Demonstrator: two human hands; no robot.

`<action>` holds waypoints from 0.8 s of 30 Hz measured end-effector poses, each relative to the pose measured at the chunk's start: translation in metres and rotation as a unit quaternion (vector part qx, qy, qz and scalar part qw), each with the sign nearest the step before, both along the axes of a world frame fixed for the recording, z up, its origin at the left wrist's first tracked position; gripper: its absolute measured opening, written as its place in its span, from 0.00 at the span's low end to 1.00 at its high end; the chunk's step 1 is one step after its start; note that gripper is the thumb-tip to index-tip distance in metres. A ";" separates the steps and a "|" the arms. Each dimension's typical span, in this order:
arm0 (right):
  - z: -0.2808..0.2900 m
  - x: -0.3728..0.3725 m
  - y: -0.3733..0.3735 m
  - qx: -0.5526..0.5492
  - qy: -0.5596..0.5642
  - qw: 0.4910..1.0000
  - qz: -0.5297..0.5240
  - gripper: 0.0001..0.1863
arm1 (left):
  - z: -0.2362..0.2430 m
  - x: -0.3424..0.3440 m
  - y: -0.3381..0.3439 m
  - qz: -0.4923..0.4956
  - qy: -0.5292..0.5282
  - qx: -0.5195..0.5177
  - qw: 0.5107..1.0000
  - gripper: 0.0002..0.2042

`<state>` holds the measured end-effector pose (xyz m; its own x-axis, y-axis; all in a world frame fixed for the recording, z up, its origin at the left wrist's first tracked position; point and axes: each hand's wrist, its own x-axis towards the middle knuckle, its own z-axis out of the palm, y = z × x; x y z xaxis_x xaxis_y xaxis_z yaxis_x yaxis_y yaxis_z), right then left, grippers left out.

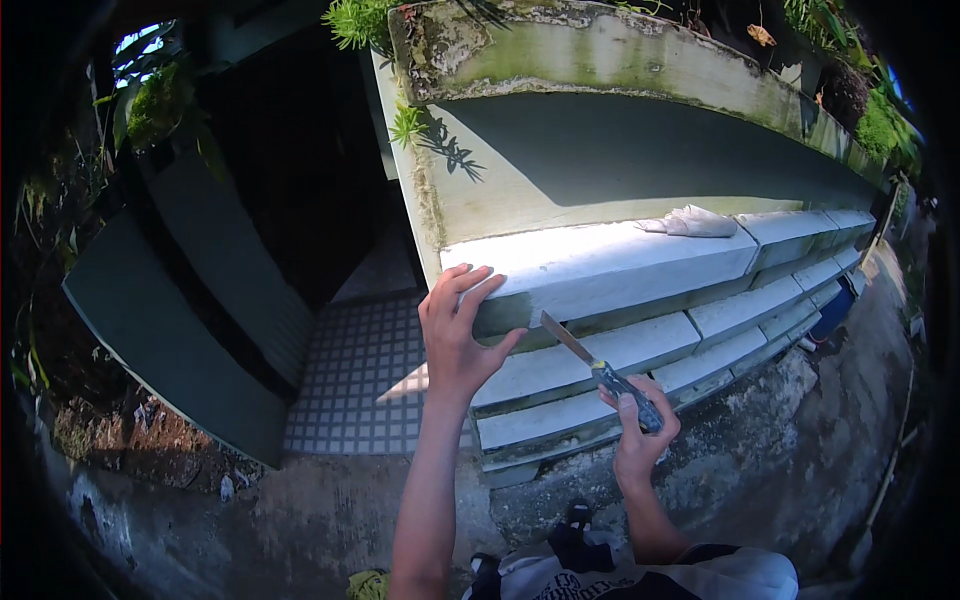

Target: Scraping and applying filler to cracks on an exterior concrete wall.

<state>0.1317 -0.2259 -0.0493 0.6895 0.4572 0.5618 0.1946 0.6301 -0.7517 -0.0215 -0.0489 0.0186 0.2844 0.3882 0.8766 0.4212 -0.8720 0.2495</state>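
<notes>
Two hands show in the head view: the right hand (642, 422) wraps the scraper (600, 369), its tip at the front of the ledge (620, 262); the left hand (458, 335), spread, grasps nothing at the ledge's end. Best keep strokes shallow, clear of those fingers.

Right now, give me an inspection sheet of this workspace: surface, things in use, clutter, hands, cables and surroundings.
Surface: white upper ledge, greenish staining near its left end.
Things in use: flat-bladed tool, blade tip by the ledge's front face.
Clutter: crumpled pale cloth or glove on the ledge.
Hands: left hand spread at the ledge's left end; right hand grips the tool's handle.
Cables: nothing seen.
Surroundings: tiled floor to the left, mossy planter edge above.
</notes>
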 end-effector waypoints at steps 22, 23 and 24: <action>0.056 0.025 -0.010 -0.141 -0.412 0.892 -0.123 0.22 | 0.001 0.000 -0.006 -0.003 -0.018 0.001 1.000 0.27; 0.058 0.026 -0.011 -0.153 -0.435 0.880 -0.116 0.23 | -0.001 0.001 -0.004 -0.012 -0.027 0.000 1.000 0.25; 0.059 0.026 -0.010 -0.150 -0.437 0.879 -0.116 0.23 | -0.004 0.003 -0.001 -0.020 -0.035 -0.001 0.999 0.23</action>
<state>0.1572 -0.2356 0.0099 0.1493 0.5788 0.8017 0.8774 0.2964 -0.3774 -0.0182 -0.0495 0.0146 0.2375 0.3793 0.8943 0.3672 -0.8874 0.2788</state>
